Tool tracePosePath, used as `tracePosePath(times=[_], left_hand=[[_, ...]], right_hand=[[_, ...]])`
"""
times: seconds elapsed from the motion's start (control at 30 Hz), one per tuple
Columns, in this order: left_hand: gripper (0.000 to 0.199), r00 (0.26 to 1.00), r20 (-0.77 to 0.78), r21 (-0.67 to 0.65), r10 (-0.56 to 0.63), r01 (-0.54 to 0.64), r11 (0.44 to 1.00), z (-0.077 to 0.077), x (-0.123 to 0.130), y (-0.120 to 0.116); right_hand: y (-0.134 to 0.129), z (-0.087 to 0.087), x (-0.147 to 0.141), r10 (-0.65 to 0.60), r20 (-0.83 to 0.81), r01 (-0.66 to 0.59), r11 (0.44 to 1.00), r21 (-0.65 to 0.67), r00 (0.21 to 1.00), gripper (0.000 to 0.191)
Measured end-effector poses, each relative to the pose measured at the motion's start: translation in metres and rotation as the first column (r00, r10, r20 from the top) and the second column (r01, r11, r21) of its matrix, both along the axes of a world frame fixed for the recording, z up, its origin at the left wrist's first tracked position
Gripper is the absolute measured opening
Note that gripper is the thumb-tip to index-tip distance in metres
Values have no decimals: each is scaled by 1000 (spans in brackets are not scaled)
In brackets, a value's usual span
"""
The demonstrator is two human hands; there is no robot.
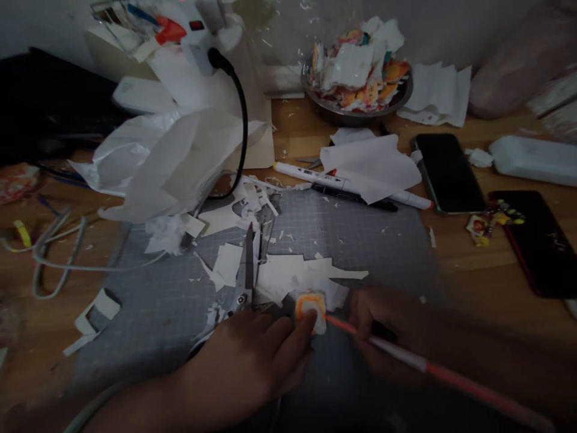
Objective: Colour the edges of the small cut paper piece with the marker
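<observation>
On the grey cutting mat (383,240) lies a small white piece with an orange border (318,302). The fingertip of my left hand (261,355) presses on its middle, the other fingers bent together over the mat. My right hand (383,328) is closed around a long red and white brush-like stick (406,355), whose tip touches the right edge of the small piece. White paper scraps (282,270) lie just behind the piece. Scissors (249,264) stand partly spread behind my left hand, their handles hidden by it.
A bowl (360,114) heaped with painted pieces stands at the back. Markers (311,175), crumpled paper (369,162), a phone (446,171) and a second phone (536,240) lie to the right. A black cable (244,120) and plastic bag (121,156) are at the left.
</observation>
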State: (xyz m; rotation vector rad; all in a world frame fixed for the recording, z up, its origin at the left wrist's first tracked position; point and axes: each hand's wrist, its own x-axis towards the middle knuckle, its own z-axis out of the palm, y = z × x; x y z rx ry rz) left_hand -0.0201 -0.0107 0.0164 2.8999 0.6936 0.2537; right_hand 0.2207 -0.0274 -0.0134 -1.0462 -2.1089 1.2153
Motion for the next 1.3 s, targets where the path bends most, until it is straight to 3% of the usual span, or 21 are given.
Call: tracePosePath(times=[0.1,0.33,0.57,0.67,0.83,1.0,1.17,1.3], left_hand=[[26,1000,5,3,1,-1,1000,0,0,0],[27,1000,-4,-1,-4,4,1000,-1,1,1],[27,1000,15,12,12,-12,1000,-1,2,1],[27,1000,15,8,10,-10,1000,-1,1,0],[27,1000,25,2,10,-10,1000,-2,1,1],[28,1000,27,-13,2,-1,1000,-2,-1,0],[27,999,33,-28,-15,16,999,-1,1,3],[28,998,58,-52,-23,26,998,0,-1,3]], right_hand=[[-2,0,-2,-131,-64,132,991,16,989,15],[2,12,-1,-70,-31,68,996,-58,997,15],[-2,10,0,-188,-102,160,958,-237,977,11],[0,7,-1,-191,-69,179,972,-155,979,13],[6,19,-1,-29,-30,24,987,-156,999,14],[5,25,2,-57,-98,41,986,-163,994,12],[8,25,-3,25,-99,-26,1000,-8,995,16],[10,23,-9,84,54,-89,992,93,995,10]])
